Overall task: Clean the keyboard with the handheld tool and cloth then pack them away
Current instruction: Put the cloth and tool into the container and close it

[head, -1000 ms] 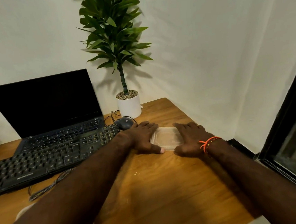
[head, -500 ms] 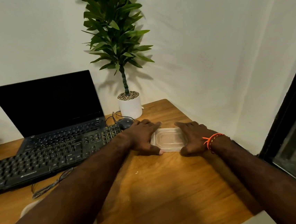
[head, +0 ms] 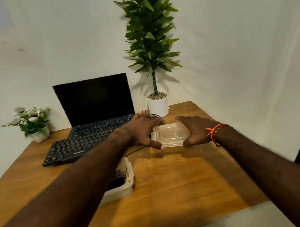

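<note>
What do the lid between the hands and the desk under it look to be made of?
Lid: likely thin clear plastic, glossy; the wood shows through it and its moulded ridges catch the light. Desk: wood or wood-look laminate, smooth with a slight sheen; grain lines and soft reflections show, but which of the two I cannot tell.

Both hands (head: 167, 131) outstretched, fingers curved

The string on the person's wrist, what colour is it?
Orange. The wrist string on the right wrist shows clearly in the head view.
</note>
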